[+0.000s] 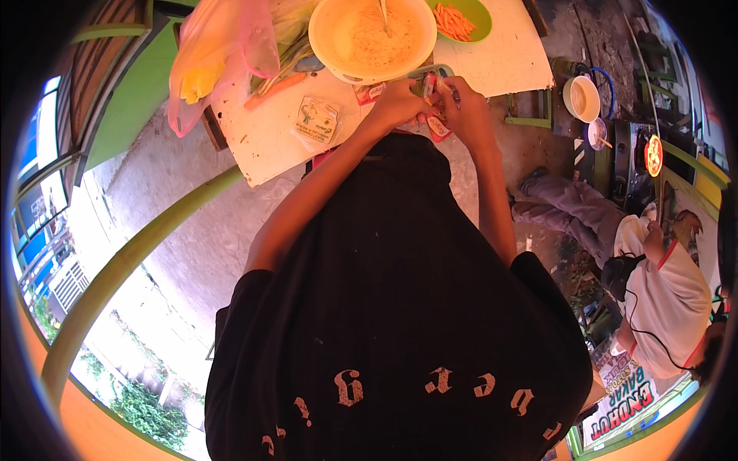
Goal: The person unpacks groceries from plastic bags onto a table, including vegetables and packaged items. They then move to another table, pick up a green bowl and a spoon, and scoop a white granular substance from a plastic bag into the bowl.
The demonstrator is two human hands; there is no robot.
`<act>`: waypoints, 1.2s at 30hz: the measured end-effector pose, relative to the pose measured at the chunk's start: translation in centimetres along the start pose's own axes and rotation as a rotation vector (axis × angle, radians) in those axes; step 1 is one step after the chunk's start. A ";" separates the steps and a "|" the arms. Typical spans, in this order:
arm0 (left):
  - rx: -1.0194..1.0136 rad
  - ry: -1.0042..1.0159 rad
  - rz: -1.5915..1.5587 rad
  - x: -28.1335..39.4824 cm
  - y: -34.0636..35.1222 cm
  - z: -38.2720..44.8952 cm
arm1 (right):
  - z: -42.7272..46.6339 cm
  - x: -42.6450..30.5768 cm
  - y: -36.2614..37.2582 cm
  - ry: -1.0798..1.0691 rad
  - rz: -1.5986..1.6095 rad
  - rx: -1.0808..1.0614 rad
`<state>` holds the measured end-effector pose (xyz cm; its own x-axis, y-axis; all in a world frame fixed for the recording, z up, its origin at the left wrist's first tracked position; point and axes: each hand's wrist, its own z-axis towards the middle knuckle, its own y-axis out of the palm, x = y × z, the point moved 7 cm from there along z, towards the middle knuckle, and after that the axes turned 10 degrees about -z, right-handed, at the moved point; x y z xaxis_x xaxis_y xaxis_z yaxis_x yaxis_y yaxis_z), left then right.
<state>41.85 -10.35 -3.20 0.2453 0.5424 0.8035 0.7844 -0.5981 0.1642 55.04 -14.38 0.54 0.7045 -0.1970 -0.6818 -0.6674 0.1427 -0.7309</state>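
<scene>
Both my hands meet at the table's near edge, holding small red seasoning sachets (439, 128). My left hand (402, 104) has its fingers closed around part of them, and my right hand (461, 101) pinches the upper portion. Just beyond them stands a large pale plastic bowl (324, 34) with a wet mixture and a spoon (384, 18) in it. Another red packet (369, 93) lies left of my hands. A printed plastic packet (317, 120) rests farther left. A carrot (275, 90) lies beside green stalks. Whether a sachet is torn open cannot be told.
The white table (513, 66) also bears a green bowl (481, 26) of cut carrot sticks and a pink plastic bag (222, 52) with something yellow. A co-worker (663, 294) is at the right, near a stove (628, 161) and a pale bowl (581, 99). A green pole (132, 248) curves at the left.
</scene>
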 end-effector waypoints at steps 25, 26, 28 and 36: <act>0.103 0.042 0.129 -0.8 -2.2 2.2 | -15.2 7.8 5.3 0.418 -0.141 -0.693; 0.095 0.052 0.128 -0.8 -2.4 2.7 | -13.7 7.7 3.5 0.340 -0.105 -0.438; 0.110 0.046 0.123 -1.7 -2.6 2.1 | -13.0 5.1 1.6 0.257 0.072 -0.173; 0.051 -0.110 -0.136 -1.6 -3.7 1.2 | -11.8 7.0 1.5 0.372 -0.175 -0.144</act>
<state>39.27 -8.35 -5.79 0.1940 0.6791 0.7079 0.8420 -0.4856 0.2351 56.17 -27.01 -4.96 0.6924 -0.5465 -0.4710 -0.5910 -0.0552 -0.8048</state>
